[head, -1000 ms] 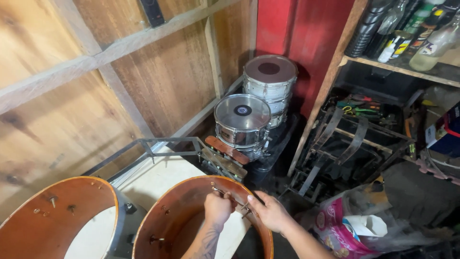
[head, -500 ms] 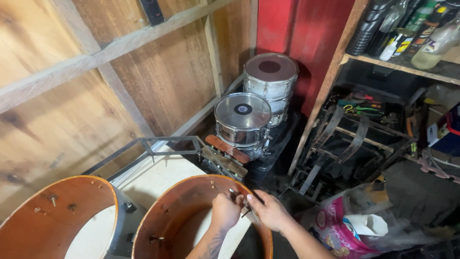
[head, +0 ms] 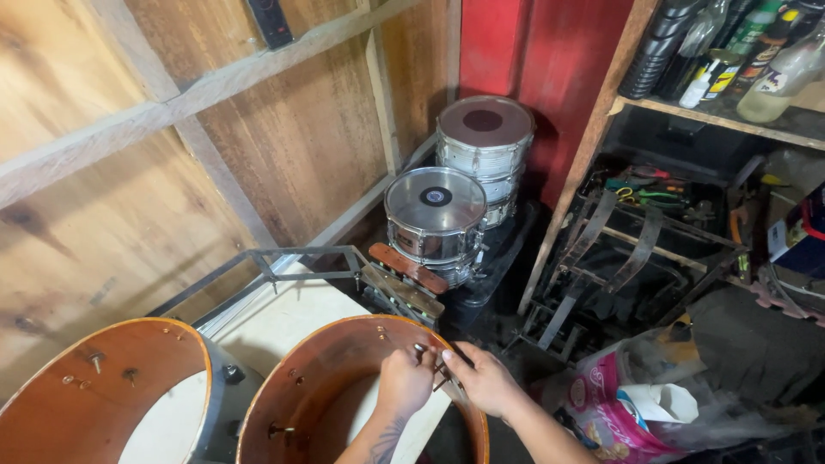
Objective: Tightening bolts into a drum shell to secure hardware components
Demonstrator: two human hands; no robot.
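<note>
An open orange-brown drum shell (head: 318, 361) stands at the bottom centre, its inside facing up. My left hand (head: 404, 381) reaches inside its far rim and pinches a small metal screw or lug part (head: 420, 351). My right hand (head: 483, 378) sits on the rim just to the right, gripping a thin dark tool (head: 440, 376) pointed at the same spot. Both hands nearly touch each other at the rim.
A second orange shell (head: 94, 387) lies at the bottom left. Two stacks of snare drums (head: 436, 210) stand in the corner by a wooden wall. A metal frame (head: 275, 262), a pedal (head: 404, 283), tool shelves (head: 662, 198) and plastic bags (head: 636, 404) crowd the right.
Both hands have shifted slightly lower along the shell's rim and stay together on the same fitting. The view has barely moved.
</note>
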